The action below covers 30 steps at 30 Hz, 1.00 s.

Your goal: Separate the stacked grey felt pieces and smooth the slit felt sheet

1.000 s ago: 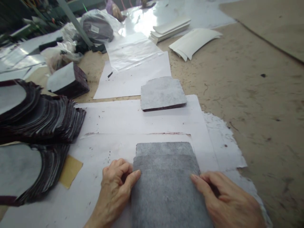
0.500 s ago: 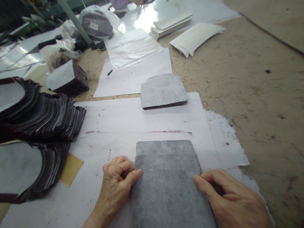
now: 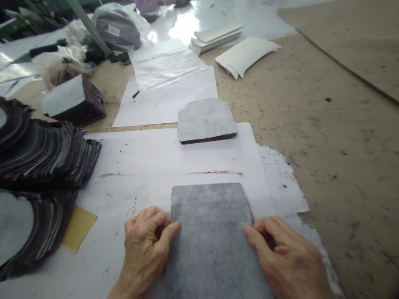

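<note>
A grey, felt-like panel (image 3: pixel 213 241) with rounded far corners lies in front of me on white paper, its near end cut off by the frame. My left hand (image 3: pixel 148 245) pinches its left edge, the thumb on top and the fingers curled. On the opposite edge my right hand (image 3: pixel 285 255) grips in the same way, thumb on the upper face. Whether the panel is one layer or several I cannot tell. Beyond its far edge rests a small stack of pale grey cut pieces (image 3: pixel 207 120) with dark edges.
To the left stand tall stacks of dark-edged curved pieces (image 3: pixel 56 153), with a yellow card (image 3: pixel 79 228) beside them. Farther back are a block of cut pieces (image 3: pixel 75 99), a plastic-wrapped bundle (image 3: pixel 116 27) and cream curved sheets (image 3: pixel 246 56). White paper (image 3: pixel 146 149) covers part of the brown table (image 3: pixel 343 137).
The whole view has shifted a little, so most things appear farther left. Both hands keep their hold on the panel's edges.
</note>
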{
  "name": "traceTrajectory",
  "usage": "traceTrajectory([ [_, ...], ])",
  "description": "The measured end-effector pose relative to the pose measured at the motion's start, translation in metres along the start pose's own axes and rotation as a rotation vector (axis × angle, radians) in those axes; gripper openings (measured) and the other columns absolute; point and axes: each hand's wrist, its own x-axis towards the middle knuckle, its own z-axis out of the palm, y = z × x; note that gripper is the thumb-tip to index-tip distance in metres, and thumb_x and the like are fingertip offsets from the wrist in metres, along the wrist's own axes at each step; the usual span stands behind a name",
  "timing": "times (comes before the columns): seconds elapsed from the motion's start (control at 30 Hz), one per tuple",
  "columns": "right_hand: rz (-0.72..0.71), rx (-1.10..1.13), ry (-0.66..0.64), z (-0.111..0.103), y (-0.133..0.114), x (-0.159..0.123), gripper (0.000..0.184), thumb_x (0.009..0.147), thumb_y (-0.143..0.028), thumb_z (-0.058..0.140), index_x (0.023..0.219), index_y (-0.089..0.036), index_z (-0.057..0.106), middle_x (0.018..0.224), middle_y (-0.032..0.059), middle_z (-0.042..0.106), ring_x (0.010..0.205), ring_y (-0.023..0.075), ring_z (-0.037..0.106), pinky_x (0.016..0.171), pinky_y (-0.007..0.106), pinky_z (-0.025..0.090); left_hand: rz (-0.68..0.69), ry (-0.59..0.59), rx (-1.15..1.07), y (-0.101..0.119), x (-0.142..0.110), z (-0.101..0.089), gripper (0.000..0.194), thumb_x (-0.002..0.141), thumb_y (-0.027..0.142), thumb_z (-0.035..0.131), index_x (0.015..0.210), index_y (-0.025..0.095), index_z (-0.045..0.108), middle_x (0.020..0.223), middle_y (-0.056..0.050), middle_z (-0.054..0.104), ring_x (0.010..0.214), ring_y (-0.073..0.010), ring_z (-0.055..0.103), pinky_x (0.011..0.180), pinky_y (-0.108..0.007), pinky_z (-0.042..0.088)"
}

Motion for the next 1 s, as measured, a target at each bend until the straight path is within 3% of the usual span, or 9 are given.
traceTrajectory([
  [0.17,-0.128,-0.164,0.101,0.000,-0.003,-0.006,0.027,0.079,-0.037,0.044,0.056,-0.023,0.047,0.053,-0.0001,0.052,0.052,0.0169,0.053,0.044,0.027,0.036,0.013,0.074,0.193,0.003,-0.009,0.004,0.023,0.076,0.034,0.055,0.059,0.021,0.046,0.061,0.001,0.050,0.063,-0.0182,0.049,0.066,-0.034,0.035],
  [0.23,-0.202,-0.225,0.177,-0.003,-0.002,-0.008,0.021,0.081,-0.036,0.046,0.072,-0.020,0.056,0.067,0.0042,0.058,0.064,0.0199,0.056,0.053,0.029,0.042,0.049,0.179,0.263,0.002,-0.014,0.007,0.014,0.076,0.033,0.057,0.078,0.020,0.054,0.076,-0.003,0.056,0.074,-0.0218,0.052,0.071,-0.037,0.036],
  [0.33,-0.384,-0.195,0.250,-0.006,-0.001,-0.007,0.025,0.082,-0.030,0.050,0.099,-0.013,0.057,0.091,0.0091,0.062,0.084,0.0215,0.056,0.071,0.031,0.045,0.220,0.283,0.296,0.000,-0.018,0.008,0.035,0.077,0.026,0.057,0.111,0.018,0.048,0.099,-0.009,0.057,0.089,-0.0243,0.052,0.080,-0.040,0.036],
  [0.47,-0.550,-0.099,0.120,-0.005,0.001,0.003,0.028,0.078,-0.019,0.051,0.105,-0.015,0.055,0.097,0.0066,0.063,0.088,0.0196,0.055,0.075,0.032,0.045,0.410,0.152,0.268,-0.002,-0.011,0.005,0.036,0.079,0.013,0.052,0.113,0.021,0.046,0.099,-0.006,0.060,0.090,-0.0214,0.051,0.080,-0.038,0.035],
  [0.6,-0.505,-0.110,-0.010,-0.004,-0.001,0.016,0.030,0.069,-0.017,0.056,0.099,-0.019,0.055,0.092,0.0040,0.062,0.082,0.0209,0.056,0.067,0.033,0.046,0.393,-0.022,0.218,-0.003,0.002,-0.004,0.030,0.077,0.014,0.053,0.105,0.021,0.046,0.092,-0.004,0.058,0.088,-0.0211,0.051,0.076,-0.038,0.034],
  [0.77,-0.357,-0.066,-0.173,-0.006,-0.005,0.021,0.015,0.061,-0.014,0.056,0.074,-0.021,0.052,0.071,0.0004,0.057,0.068,0.0172,0.055,0.054,0.027,0.040,0.322,-0.139,0.142,-0.003,0.013,-0.010,0.020,0.075,0.017,0.053,0.094,0.022,0.048,0.085,-0.002,0.054,0.083,-0.0205,0.050,0.074,-0.038,0.035],
  [0.87,-0.421,0.025,-0.091,-0.004,-0.006,0.014,0.012,0.063,-0.009,0.050,0.066,-0.021,0.048,0.065,-0.0009,0.052,0.064,0.0151,0.052,0.052,0.025,0.038,0.315,-0.122,0.097,-0.004,0.015,-0.009,0.032,0.074,0.017,0.055,0.105,0.023,0.048,0.102,-0.005,0.053,0.095,-0.0233,0.047,0.080,-0.040,0.036],
  [1.0,-0.578,0.262,0.045,0.002,-0.003,0.003,0.019,0.072,-0.001,0.044,0.072,-0.019,0.050,0.078,0.0018,0.056,0.075,0.0128,0.052,0.066,0.024,0.043,0.348,-0.066,0.029,-0.007,0.011,-0.008,0.042,0.075,0.018,0.055,0.115,0.026,0.046,0.111,-0.005,0.051,0.103,-0.0241,0.044,0.086,-0.040,0.034],
])
